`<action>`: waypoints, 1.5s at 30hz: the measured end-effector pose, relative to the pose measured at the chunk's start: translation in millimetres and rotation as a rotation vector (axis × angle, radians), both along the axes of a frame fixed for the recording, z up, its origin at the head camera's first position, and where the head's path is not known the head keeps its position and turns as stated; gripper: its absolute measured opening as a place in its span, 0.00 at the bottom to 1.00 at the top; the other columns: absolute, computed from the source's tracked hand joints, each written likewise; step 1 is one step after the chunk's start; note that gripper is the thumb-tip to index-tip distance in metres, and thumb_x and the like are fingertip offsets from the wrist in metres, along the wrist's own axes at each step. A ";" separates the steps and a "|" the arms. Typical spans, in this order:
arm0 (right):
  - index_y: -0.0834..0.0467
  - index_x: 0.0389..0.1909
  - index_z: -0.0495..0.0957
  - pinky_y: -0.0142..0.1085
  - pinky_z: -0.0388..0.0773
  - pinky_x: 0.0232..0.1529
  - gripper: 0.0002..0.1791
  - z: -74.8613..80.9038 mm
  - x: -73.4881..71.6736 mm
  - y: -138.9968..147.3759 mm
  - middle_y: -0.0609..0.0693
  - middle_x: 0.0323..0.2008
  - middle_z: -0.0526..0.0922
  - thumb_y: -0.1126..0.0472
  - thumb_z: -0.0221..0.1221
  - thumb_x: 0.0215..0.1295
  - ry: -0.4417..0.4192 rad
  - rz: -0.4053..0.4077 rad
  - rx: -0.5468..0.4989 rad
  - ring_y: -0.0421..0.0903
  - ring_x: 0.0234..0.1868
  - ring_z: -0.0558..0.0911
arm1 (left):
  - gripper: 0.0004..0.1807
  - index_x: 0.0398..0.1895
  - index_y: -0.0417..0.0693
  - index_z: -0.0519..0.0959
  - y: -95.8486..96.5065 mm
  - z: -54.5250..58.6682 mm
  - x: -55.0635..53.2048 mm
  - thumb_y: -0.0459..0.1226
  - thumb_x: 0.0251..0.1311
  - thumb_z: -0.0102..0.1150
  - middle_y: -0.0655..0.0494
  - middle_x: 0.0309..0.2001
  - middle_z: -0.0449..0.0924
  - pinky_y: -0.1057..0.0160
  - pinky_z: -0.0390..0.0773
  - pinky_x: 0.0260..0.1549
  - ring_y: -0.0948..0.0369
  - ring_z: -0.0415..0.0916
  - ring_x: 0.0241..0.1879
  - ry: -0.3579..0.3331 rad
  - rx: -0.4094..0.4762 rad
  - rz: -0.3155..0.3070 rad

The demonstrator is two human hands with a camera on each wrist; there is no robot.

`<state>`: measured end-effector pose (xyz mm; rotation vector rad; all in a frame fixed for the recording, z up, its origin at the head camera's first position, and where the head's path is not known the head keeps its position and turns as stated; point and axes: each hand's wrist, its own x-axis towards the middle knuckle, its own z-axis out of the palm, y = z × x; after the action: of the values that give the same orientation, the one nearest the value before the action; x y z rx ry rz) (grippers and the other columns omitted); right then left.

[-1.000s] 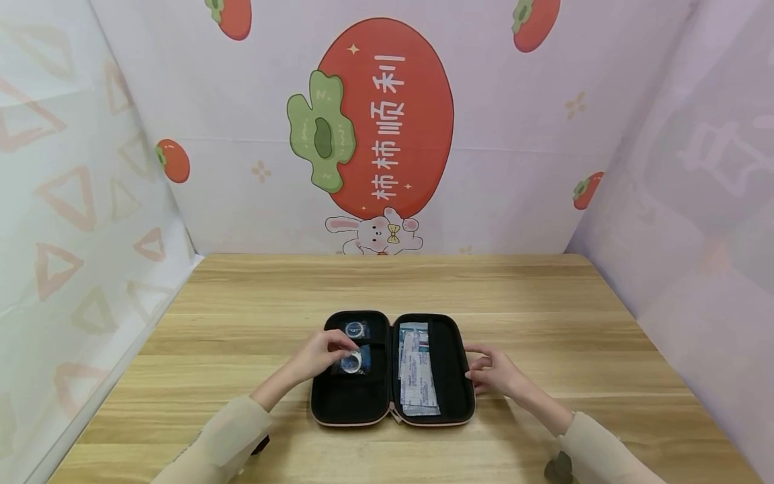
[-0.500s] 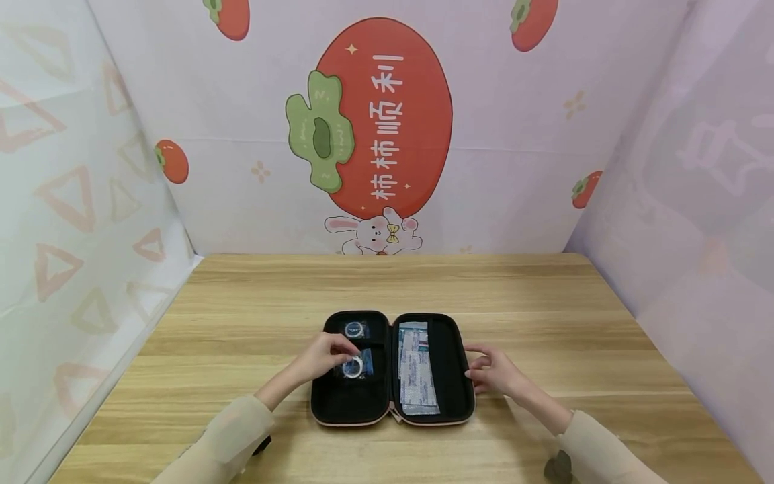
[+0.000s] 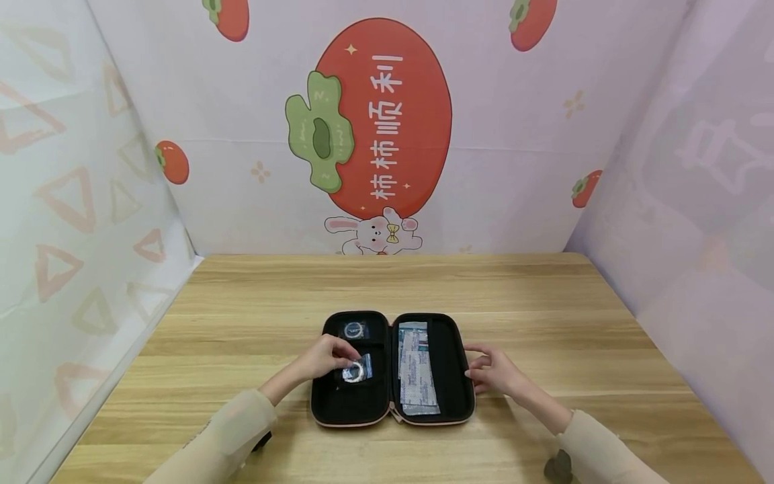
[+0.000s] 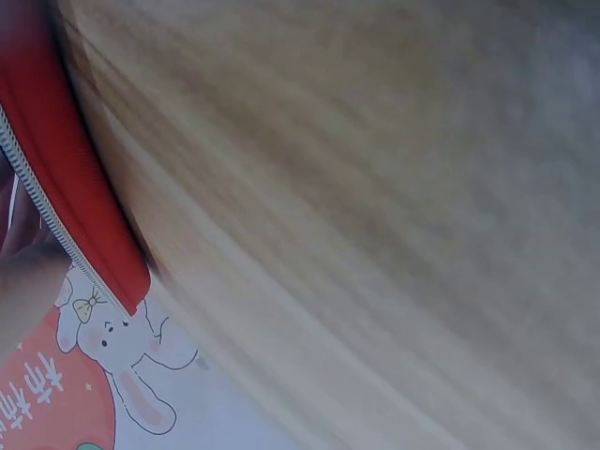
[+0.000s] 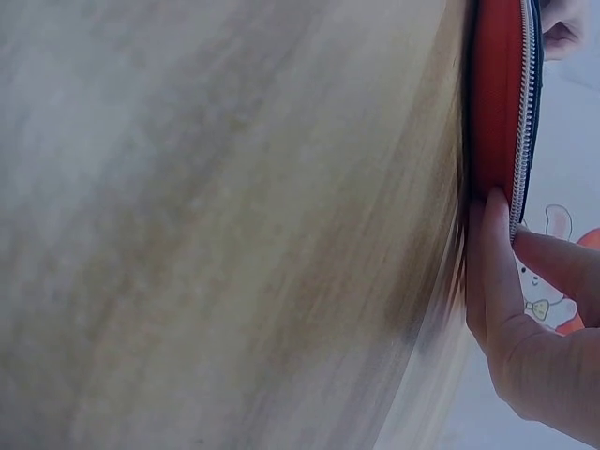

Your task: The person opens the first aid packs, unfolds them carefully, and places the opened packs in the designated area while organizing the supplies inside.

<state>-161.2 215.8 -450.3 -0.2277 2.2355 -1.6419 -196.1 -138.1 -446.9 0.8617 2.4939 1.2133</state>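
A black-lined zip case (image 3: pixel 338 411) lies unfolded on the table, and its red outside (image 5: pixel 495 103) with a silver zip shows in the right wrist view. Over its left half my left hand (image 3: pixel 325 357) pinches a small blue-and-clear packet (image 3: pixel 361 370) with a white ring shape in it. A similar packet (image 3: pixel 353 330) sits above, at the elastic band. My right hand (image 3: pixel 496 372) holds the right rim, fingers against the red side and thumb at the zip edge. In the left wrist view the case side (image 4: pixel 75 169) hides most of my left hand (image 4: pixel 23 281).
Several white-and-blue flat sachets (image 3: pixel 417 383) overlap in the right half of the case. A zip pull (image 3: pixel 396 415) lies at the hinge's near end. The wooden table (image 3: pixel 387 282) ends at a printed cloth backdrop (image 3: pixel 502 195), with cloth walls at both sides.
My left hand has shifted slightly right and nearer to me, and the packet in its fingers has moved and turned a little with it. The right hand stays on the case rim.
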 end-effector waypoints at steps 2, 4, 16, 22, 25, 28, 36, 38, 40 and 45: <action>0.75 0.58 0.53 0.41 0.81 0.23 0.30 0.1 -0.4 0.0 0.56 0.28 0.76 0.76 0.53 0.54 0.003 0.003 0.001 0.44 0.20 0.76 | 0.06 0.33 0.37 0.80 0.1 0.4 -0.4 0.27 0.50 0.57 0.50 0.32 0.81 0.71 0.77 0.30 0.65 0.75 0.32 -0.022 -0.006 -0.014; 0.75 0.58 0.53 0.41 0.81 0.23 0.30 0.3 -0.6 0.0 0.55 0.27 0.76 0.76 0.53 0.54 0.005 0.005 0.000 0.44 0.20 0.76 | 0.06 0.32 0.37 0.81 0.1 1.4 -0.7 0.27 0.50 0.57 0.50 0.32 0.81 0.72 0.76 0.28 0.68 0.74 0.30 -0.052 -0.009 -0.030; 0.75 0.58 0.55 0.40 0.81 0.24 0.30 0.7 -1.6 1.0 0.54 0.26 0.76 0.76 0.52 0.53 0.000 0.008 -0.005 0.43 0.20 0.77 | 0.07 0.32 0.34 0.80 -2.4 4.3 -4.2 0.26 0.47 0.59 0.49 0.30 0.81 0.72 0.77 0.27 0.66 0.76 0.28 -0.188 -0.011 -0.120; 0.75 0.58 0.55 0.39 0.81 0.24 0.30 -0.4 -1.6 1.7 0.54 0.26 0.76 0.76 0.53 0.53 0.001 0.010 -0.005 0.43 0.20 0.77 | 0.06 0.31 0.34 0.81 -1.6 7.2 -3.6 0.25 0.47 0.58 0.48 0.29 0.82 0.73 0.78 0.28 0.66 0.77 0.30 -0.223 -0.028 -0.190; 0.74 0.58 0.55 0.39 0.81 0.23 0.30 -0.6 -1.7 2.0 0.54 0.26 0.76 0.76 0.53 0.53 -0.001 0.006 -0.004 0.43 0.20 0.77 | 0.06 0.30 0.33 0.81 -1.5 7.7 -3.7 0.24 0.47 0.58 0.46 0.29 0.82 0.74 0.77 0.29 0.65 0.77 0.30 -0.244 -0.024 -0.222; 0.75 0.58 0.55 0.40 0.81 0.24 0.30 -0.3 -1.8 2.4 0.54 0.27 0.76 0.76 0.52 0.54 -0.001 0.010 -0.006 0.43 0.20 0.77 | 0.06 0.30 0.33 0.81 -1.9 7.4 -4.0 0.24 0.47 0.57 0.46 0.29 0.82 0.74 0.77 0.30 0.64 0.78 0.31 -0.258 -0.030 -0.236; 0.75 0.58 0.54 0.40 0.81 0.24 0.30 -1.4 -2.2 3.3 0.54 0.27 0.76 0.76 0.52 0.54 -0.010 0.012 -0.015 0.42 0.20 0.77 | 0.07 0.31 0.32 0.81 -2.5 6.0 -6.0 0.23 0.48 0.56 0.47 0.30 0.82 0.74 0.77 0.31 0.63 0.78 0.31 -0.296 -0.042 -0.256; 0.75 0.58 0.54 0.40 0.81 0.24 0.30 -1.6 -2.5 3.5 0.53 0.26 0.76 0.76 0.52 0.54 -0.013 0.011 -0.014 0.43 0.21 0.77 | 0.07 0.32 0.32 0.80 -2.8 5.4 -6.7 0.23 0.49 0.56 0.47 0.30 0.82 0.74 0.77 0.32 0.64 0.78 0.32 -0.303 -0.040 -0.265; 0.75 0.58 0.54 0.40 0.81 0.24 0.30 -1.4 -2.6 3.5 0.53 0.26 0.76 0.76 0.52 0.54 -0.014 0.010 -0.015 0.43 0.21 0.77 | 0.07 0.33 0.31 0.80 -3.3 4.8 -7.3 0.23 0.49 0.55 0.46 0.31 0.81 0.73 0.78 0.32 0.64 0.78 0.33 -0.308 -0.034 -0.278; 0.75 0.59 0.54 0.40 0.81 0.25 0.30 -1.3 -3.0 3.4 0.53 0.26 0.76 0.76 0.52 0.54 -0.017 0.014 -0.024 0.43 0.21 0.78 | 0.09 0.36 0.31 0.79 -4.5 4.8 -6.9 0.23 0.51 0.53 0.45 0.33 0.81 0.72 0.78 0.34 0.65 0.77 0.34 -0.325 -0.009 -0.290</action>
<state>-164.3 219.2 -451.6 -0.2336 2.1979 -1.6584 -203.0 -142.6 -442.1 0.9041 2.0369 1.1377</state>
